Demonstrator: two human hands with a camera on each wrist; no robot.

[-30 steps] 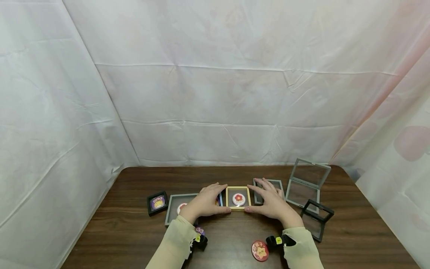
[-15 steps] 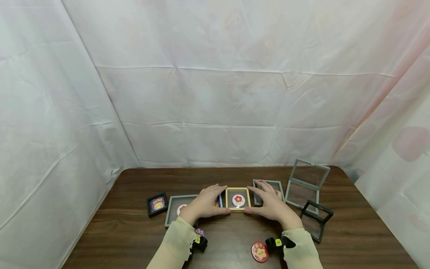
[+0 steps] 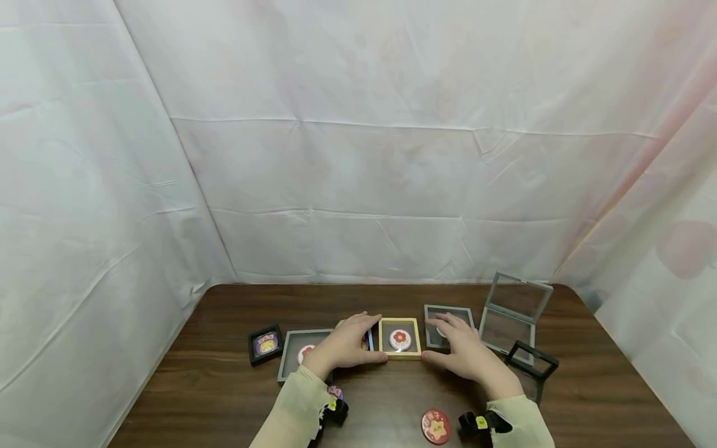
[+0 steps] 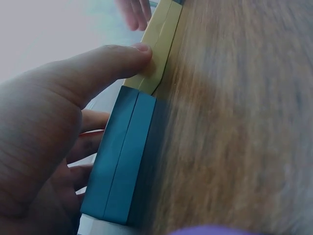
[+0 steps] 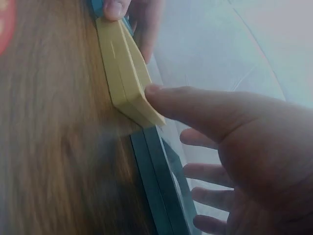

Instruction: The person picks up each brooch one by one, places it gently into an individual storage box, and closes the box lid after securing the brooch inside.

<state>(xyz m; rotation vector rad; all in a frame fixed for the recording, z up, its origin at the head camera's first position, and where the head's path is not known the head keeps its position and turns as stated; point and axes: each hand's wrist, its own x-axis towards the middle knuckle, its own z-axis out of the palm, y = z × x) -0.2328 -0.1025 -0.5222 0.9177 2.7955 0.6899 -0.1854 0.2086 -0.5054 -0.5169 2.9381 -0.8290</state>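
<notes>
A yellow square display frame (image 3: 400, 356) lies flat in the middle, with a round white badge with a red flower (image 3: 400, 340) inside. My left hand (image 3: 350, 342) spans its left side, thumb on the front edge and fingers at the back. A blue frame (image 4: 120, 156) stands beside the yellow one, mostly hidden under that hand in the head view. My right hand (image 3: 462, 348) has its fingers spread over a grey frame (image 3: 448, 308), whose middle it partly covers. The right thumb is close by the yellow frame's right front corner.
On the left are a black frame with a purple badge (image 3: 266, 343) and a larger grey frame (image 3: 288, 358). An unfolded grey frame (image 3: 506, 330) and an unfolded black frame (image 3: 532, 361) stand at right. A red badge (image 3: 435, 426) lies in front.
My right hand has moved right, its fingertips off the yellow frame's edge. The left hand stays at the frame's left side. The head view has shifted slightly.
</notes>
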